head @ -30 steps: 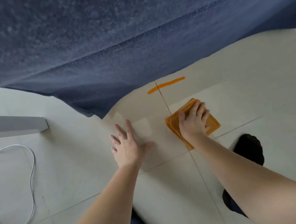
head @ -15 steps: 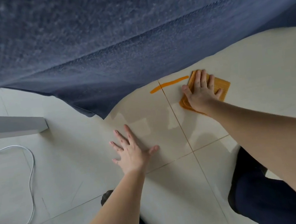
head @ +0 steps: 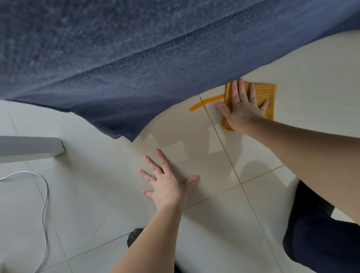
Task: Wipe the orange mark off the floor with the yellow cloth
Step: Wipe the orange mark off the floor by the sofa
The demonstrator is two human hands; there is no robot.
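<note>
Your right hand [head: 243, 109] lies flat on the yellow cloth [head: 263, 100], fingers [head: 234, 90] spread wide and straight, pressing down rather than pinching. Nothing is gripped; the cloth is pinned between palm and floor [head: 329, 93]. The thumb sticks out to the left, past the cloth's left edge, onto bare tile.

The cloth is folded into a rough rectangle and sits flat at the far right of the visible floor, its far corner close to the hem of the dark blue fabric [head: 140, 50] hanging overhead.

The orange mark [head: 206, 102] lies directly left of the cloth. Its right end meets or slips under the cloth's left edge; you cannot tell which from here. Its long axis runs left-right, slightly bowed, and it crosses the grout line [head: 220, 140] that runs near-to-far. The left end stops just short of the fabric's hem.

Judgement: the stroke wanted is a leftward slide of the right hand along the mark's length, not across it. The mark is unwiped apart from whatever the cloth covers.

Your left hand [head: 169, 183] is planted palm-down, fingers splayed, holding nothing, nearer and to the left of the mark, well apart from it. It reads as a brace. The right hand is clearly the closer one.

Risk: the hem may snag the cloth at the left end.
</note>
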